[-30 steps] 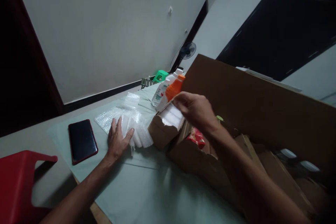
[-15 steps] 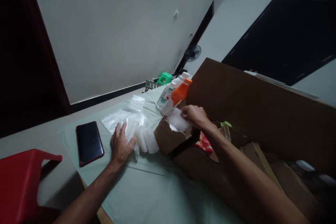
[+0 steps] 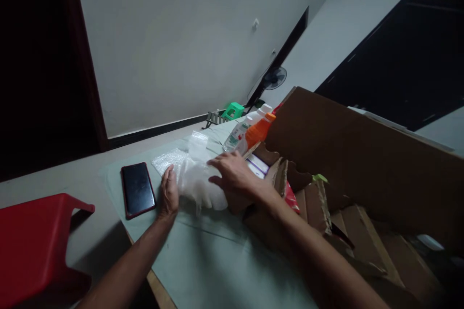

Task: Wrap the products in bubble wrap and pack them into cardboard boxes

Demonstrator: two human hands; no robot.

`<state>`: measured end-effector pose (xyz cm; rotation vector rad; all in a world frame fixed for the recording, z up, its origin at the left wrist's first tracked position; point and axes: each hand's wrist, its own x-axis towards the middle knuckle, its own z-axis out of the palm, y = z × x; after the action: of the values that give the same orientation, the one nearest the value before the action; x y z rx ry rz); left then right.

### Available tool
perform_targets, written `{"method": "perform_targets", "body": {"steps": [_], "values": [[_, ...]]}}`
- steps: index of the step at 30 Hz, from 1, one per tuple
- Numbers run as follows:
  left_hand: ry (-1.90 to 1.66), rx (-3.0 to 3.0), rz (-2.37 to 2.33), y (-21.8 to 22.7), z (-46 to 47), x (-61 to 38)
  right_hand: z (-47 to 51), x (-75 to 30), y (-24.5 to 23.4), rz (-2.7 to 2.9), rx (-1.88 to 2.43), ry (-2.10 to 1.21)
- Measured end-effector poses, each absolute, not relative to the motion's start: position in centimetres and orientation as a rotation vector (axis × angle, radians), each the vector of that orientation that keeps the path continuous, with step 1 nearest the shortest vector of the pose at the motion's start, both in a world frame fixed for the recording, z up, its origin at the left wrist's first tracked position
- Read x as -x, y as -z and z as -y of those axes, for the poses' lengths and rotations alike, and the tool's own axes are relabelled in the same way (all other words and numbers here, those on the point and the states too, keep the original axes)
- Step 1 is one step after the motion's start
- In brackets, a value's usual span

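Observation:
A heap of clear bubble wrap (image 3: 170,160) lies on the pale green tablecloth (image 3: 203,260), with a crumpled whitish plastic piece (image 3: 203,181) on top of it. My left hand (image 3: 169,190) rests upright against the heap's left side, fingers stretched and close together. Over the heap's right side reaches my right hand (image 3: 232,171), its fingers apart and touching or just above the plastic; nothing shows gripped in it. Beneath my right wrist is the near compartment of a cardboard box (image 3: 239,203), holding a white and purple packet (image 3: 258,166).
A phone (image 3: 138,189) in a red case lies left of the heap. Bottles (image 3: 260,130), one orange, stand behind it. Cardboard dividers (image 3: 315,205) and a tall cardboard panel (image 3: 344,149) fill the right. A red stool (image 3: 32,231) stands at the left.
My right hand has moved left out of the box compartment, and the whitish plastic is now on the bubble wrap. My left hand has turned from lying on the heap to its side. The view shifted slightly.

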<state>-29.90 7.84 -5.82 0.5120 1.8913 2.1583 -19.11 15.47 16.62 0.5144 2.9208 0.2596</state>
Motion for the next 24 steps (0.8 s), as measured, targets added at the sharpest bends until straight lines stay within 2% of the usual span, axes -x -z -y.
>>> {"method": "perform_targets", "body": {"steps": [4,8,13,18,24], "values": [[-2.198,-0.503,-1.837,6.0,-8.0,29.9,-14.8,19.7,-13.0,-2.908,-0.441,-0.104],[-2.223,-0.546,-1.815,5.6,-7.8,29.6,-15.2,20.6,-11.3,-2.923,-0.588,-0.074],[-2.263,-0.729,-1.818,4.3,-7.1,29.0,-16.3,21.1,-12.5,-2.977,-0.785,-0.037],[-2.191,-0.950,-1.849,3.0,-6.4,28.3,-16.2,20.6,-14.5,-2.973,-0.743,0.093],[-2.287,-0.875,-1.813,3.5,-6.0,29.3,-15.6,19.9,-12.3,-2.933,-0.591,0.271]]}}
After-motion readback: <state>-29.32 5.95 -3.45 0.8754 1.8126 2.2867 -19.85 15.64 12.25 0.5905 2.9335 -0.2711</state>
